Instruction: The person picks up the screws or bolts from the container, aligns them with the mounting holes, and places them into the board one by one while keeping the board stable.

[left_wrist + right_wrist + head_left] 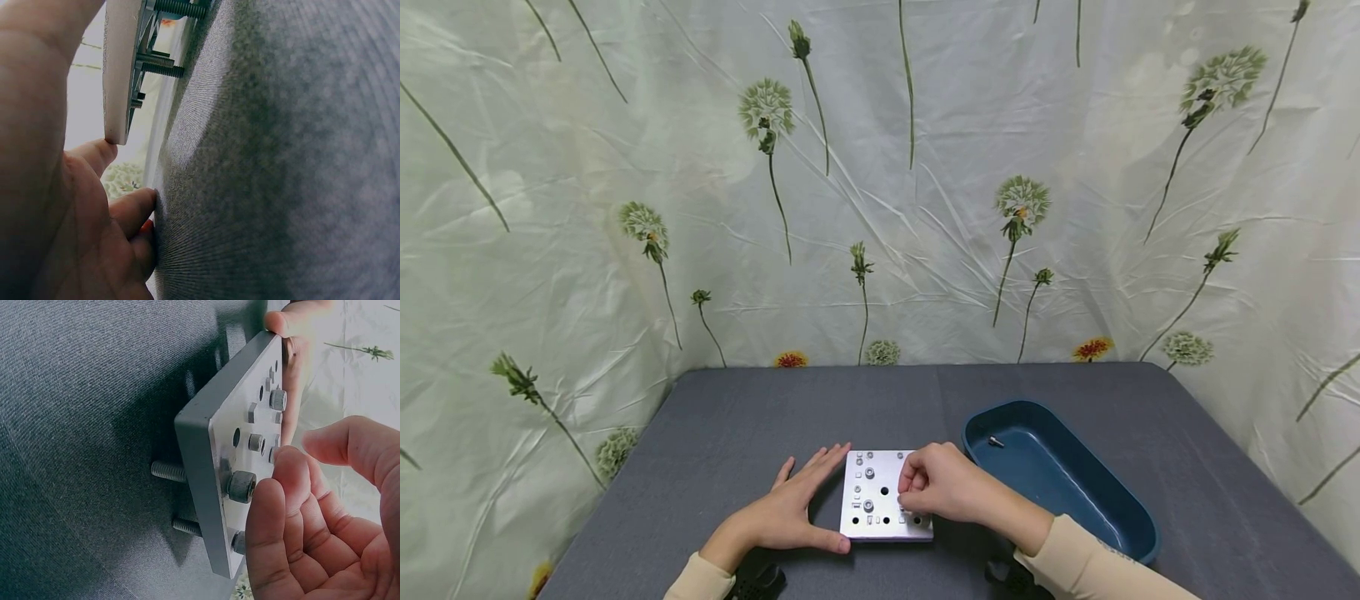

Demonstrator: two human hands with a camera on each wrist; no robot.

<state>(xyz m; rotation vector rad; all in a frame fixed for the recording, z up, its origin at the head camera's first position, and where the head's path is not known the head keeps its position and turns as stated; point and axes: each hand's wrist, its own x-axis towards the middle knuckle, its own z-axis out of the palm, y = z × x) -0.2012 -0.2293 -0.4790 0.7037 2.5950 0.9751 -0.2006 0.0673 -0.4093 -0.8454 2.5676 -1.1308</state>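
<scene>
A silver metal plate with holes, bolts and small fittings stands over the grey cloth. Threaded bolt shanks stick out beneath it. My left hand spreads along the plate's left side, its thumb at the front corner and a fingertip touching the edge. Over the plate's right half, my right hand has curled fingers, with its fingertips close to a small bolt head. A gap shows between thumb and index finger in the right wrist view; whether they touch the bolt is unclear. A larger socket-head bolt sits beside the fingers.
A blue tray stands right of the plate, partly behind my right forearm. One small screw lies inside near its far left corner. Grey cloth covers the table, and a flower-print curtain hangs behind it.
</scene>
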